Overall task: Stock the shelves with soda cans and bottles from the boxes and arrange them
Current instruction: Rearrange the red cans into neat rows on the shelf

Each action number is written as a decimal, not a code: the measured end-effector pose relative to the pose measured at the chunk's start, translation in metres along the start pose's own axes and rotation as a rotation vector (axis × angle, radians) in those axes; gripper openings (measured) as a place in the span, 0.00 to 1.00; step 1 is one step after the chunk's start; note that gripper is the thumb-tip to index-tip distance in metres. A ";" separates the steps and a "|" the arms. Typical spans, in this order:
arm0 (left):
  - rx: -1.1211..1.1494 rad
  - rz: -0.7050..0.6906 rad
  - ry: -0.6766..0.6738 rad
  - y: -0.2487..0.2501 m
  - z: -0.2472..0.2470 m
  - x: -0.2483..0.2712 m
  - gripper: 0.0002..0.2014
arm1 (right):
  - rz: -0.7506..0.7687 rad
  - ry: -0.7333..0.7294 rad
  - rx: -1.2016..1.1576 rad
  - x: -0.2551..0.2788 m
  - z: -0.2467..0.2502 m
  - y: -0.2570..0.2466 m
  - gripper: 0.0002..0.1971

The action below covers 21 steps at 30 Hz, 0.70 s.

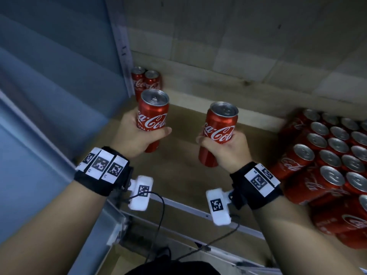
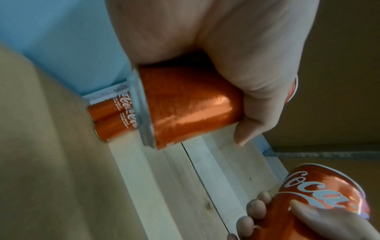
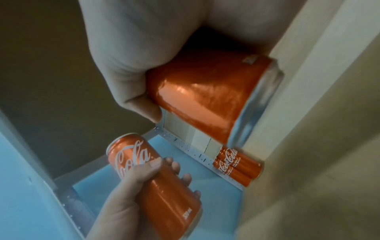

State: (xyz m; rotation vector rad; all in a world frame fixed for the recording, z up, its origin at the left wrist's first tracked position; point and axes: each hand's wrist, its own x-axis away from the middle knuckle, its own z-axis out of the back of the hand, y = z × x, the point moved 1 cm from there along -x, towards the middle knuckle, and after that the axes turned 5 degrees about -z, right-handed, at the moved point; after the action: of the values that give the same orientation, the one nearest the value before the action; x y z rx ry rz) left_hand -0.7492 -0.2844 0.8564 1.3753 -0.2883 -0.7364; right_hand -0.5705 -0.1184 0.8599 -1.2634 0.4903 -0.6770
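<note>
We start with the wooden shelf (image 1: 184,175), a matt, pale board backed by planks; everything else we place against it. At its right end sits the pack of Coca-Cola cans (image 1: 327,165), tight rows of red cylinders with silver tops. In the shelf's far left corner, against the perforated metal upright (image 1: 124,56), two Coca-Cola cans (image 1: 146,80) stand upright and touching.

Above the shelf's middle we hold two more. Our left hand (image 1: 135,135) has fingers and thumb curled round the left can (image 1: 153,118) at mid-body; our right hand (image 1: 228,147) wraps the right can (image 1: 218,132) the same way. Both cans are roughly upright, tops leaning away, clear of the board and apart from each other.

We judge these slim aluminium cans full, so fairly heavy for their size, stiff under a wrap grip but easily dented at the thin wall. The glossy lacquer looks slippery; the mid-body hold suits them, leaving the base free to set down beside the corner pair
</note>
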 end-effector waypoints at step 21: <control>-0.029 0.171 0.109 -0.099 0.075 -0.104 0.24 | 0.000 0.061 0.207 -0.144 -0.152 -0.019 0.25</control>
State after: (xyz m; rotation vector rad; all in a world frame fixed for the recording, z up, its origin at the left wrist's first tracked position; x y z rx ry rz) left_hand -0.9013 -0.2795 0.8010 1.3403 -0.3039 -0.5202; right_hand -0.7797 -0.1263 0.8369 -1.0510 0.4582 -0.7486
